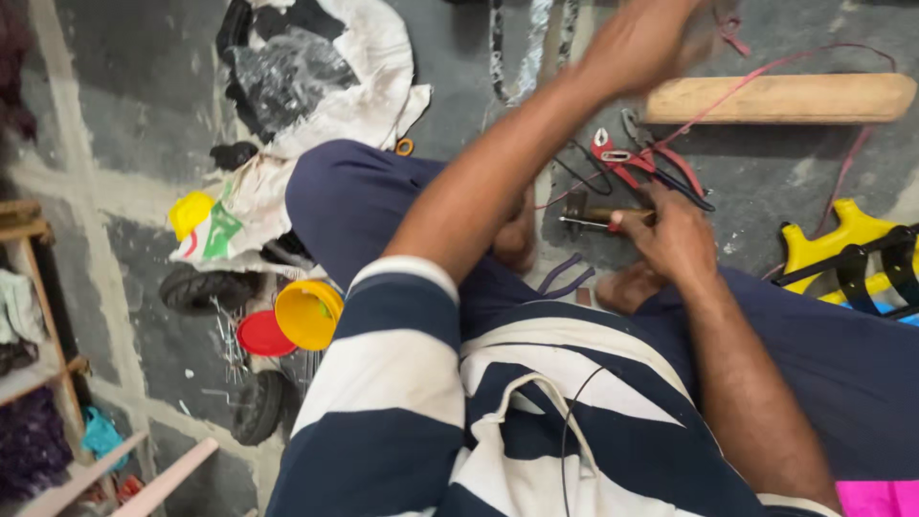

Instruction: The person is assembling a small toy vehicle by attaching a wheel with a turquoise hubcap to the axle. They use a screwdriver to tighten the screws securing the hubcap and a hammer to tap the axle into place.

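Sitting cross-legged on the grey stone floor [144,124], you have the work low in front of your lap. Your right hand [675,235] is clenched around the wooden handle of a small hammer [586,215], fingers wrapped over the grip; its dark metal head projects to the left of your knuckles and rests at or just above the floor. Your left hand [641,38] is raised well above and beyond the hammer, blurred; I cannot tell whether its fingers are closed or hold anything.

Progress, as a judgement: the tool is in hand, but no finished piece shows, so most of the work appears outstanding.

Red-handled pliers [627,163] lie just beyond the hammer, apart from your fingers, among red and black wires. A wooden block [780,98] sits farther back. A yellow lid [308,313] and a red lid [260,335] lie by your left knee, beside loose nails and small black wheels [206,287].
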